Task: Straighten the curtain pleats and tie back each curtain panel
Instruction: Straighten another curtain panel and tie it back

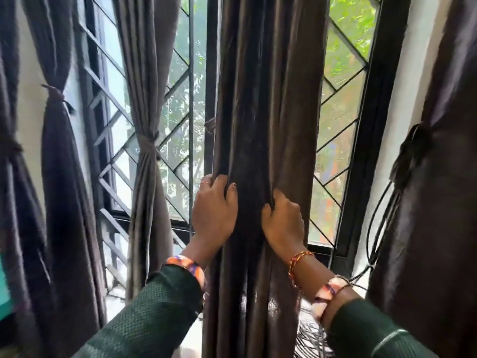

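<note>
A dark brown curtain panel (265, 99) hangs loose in the middle of the window, its pleats running straight down. My left hand (214, 208) grips its left folds, fingers curled into the fabric. My right hand (284, 220) grips folds a little lower on its right side. A short tie-back end (210, 124) pokes out at the panel's left edge. Left of it, a grey-brown panel (147, 99) is tied at its waist by a band (148, 144). Another tied panel (55, 125) hangs further left. On the right a dark panel (433, 202) is gathered by a tie-back (410, 153).
A window with a diamond-pattern metal grille (178, 140) and dark frame (361, 164) lies behind the curtains, with green foliage outside. A black cable (374, 226) loops down the white wall at the right. A further dark curtain hangs at the far left edge (10, 177).
</note>
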